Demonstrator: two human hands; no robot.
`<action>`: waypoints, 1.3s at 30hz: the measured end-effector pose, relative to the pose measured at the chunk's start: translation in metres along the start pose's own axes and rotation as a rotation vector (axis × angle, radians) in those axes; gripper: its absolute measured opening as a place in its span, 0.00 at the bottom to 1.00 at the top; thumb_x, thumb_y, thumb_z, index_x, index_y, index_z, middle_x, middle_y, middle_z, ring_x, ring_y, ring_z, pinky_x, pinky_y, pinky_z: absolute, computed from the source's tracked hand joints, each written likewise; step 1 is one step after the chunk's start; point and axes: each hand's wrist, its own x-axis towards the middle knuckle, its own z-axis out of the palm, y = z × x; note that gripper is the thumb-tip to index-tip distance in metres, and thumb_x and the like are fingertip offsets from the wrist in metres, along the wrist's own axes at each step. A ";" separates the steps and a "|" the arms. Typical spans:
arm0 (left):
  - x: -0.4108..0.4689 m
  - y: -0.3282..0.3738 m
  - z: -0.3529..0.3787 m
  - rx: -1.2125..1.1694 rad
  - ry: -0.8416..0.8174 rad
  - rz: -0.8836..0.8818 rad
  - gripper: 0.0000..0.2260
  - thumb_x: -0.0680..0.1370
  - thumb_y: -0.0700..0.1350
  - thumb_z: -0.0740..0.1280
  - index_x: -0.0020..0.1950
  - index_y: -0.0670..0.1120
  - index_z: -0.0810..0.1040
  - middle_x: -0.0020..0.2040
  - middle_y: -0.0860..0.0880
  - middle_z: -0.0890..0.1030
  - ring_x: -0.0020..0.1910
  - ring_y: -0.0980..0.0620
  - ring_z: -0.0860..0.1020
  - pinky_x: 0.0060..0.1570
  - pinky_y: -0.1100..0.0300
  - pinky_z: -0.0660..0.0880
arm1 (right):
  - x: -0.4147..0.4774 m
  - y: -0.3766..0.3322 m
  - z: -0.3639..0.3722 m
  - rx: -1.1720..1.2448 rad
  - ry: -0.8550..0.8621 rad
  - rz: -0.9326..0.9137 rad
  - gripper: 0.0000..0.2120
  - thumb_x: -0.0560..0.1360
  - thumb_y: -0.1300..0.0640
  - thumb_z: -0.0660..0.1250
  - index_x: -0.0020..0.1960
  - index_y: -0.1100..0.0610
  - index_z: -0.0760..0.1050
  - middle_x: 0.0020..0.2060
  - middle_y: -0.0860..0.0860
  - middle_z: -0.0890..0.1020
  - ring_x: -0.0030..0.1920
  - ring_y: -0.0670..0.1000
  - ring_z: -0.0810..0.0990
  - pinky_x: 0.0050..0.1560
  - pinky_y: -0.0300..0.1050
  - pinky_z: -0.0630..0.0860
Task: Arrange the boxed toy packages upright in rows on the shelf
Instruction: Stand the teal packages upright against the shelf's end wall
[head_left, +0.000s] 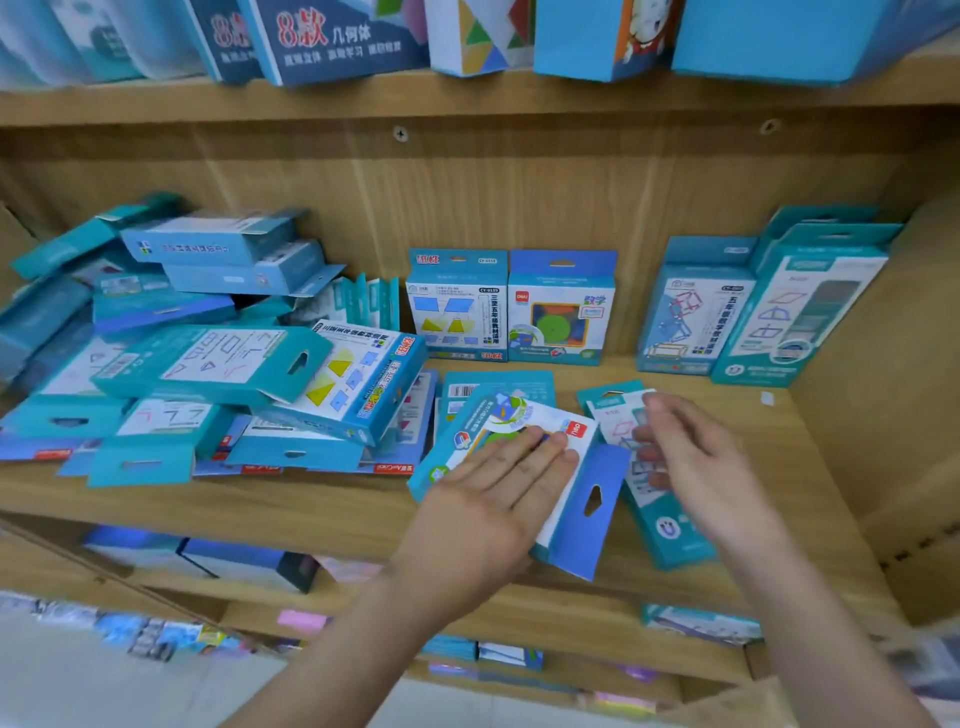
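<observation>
At shelf (311, 509) 6 o'clock | my left hand (488, 499) flat, fingers straight, likely steadying blue box (587, 525) | right hand (701, 462) over teal box (670, 535), grip unclear

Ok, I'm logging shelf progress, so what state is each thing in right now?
middle pair of boxes: upright, side by side.
right pair of boxes: upright, side by side.
left pile of boxes: mostly lying flat, jumbled.
blue-tabbed box: lying flat.
teal box: lying flat, to its right.
left hand: open, fingers straight, resting on the blue-tabbed box.
right hand: blurred over the teal box; grip unclear.
</observation>
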 end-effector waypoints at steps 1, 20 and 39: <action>0.005 0.004 0.002 0.002 0.025 -0.043 0.33 0.60 0.44 0.75 0.65 0.41 0.75 0.65 0.45 0.76 0.64 0.47 0.75 0.61 0.50 0.74 | -0.013 -0.007 0.000 0.221 -0.118 0.122 0.08 0.77 0.47 0.63 0.53 0.48 0.77 0.47 0.54 0.85 0.44 0.50 0.83 0.48 0.48 0.79; 0.055 0.011 -0.026 -1.270 -0.126 -0.536 0.17 0.70 0.48 0.70 0.59 0.50 0.77 0.54 0.51 0.83 0.54 0.53 0.81 0.54 0.58 0.77 | -0.027 0.001 -0.066 0.483 -0.278 -0.134 0.33 0.52 0.48 0.83 0.55 0.51 0.79 0.48 0.57 0.85 0.43 0.54 0.83 0.45 0.45 0.80; 0.080 -0.051 0.015 -0.199 -0.286 -0.601 0.26 0.79 0.58 0.58 0.75 0.50 0.60 0.74 0.52 0.63 0.73 0.51 0.59 0.71 0.54 0.56 | 0.094 -0.044 -0.020 0.021 -0.027 -0.477 0.16 0.71 0.67 0.72 0.52 0.51 0.73 0.45 0.43 0.82 0.44 0.41 0.81 0.51 0.41 0.78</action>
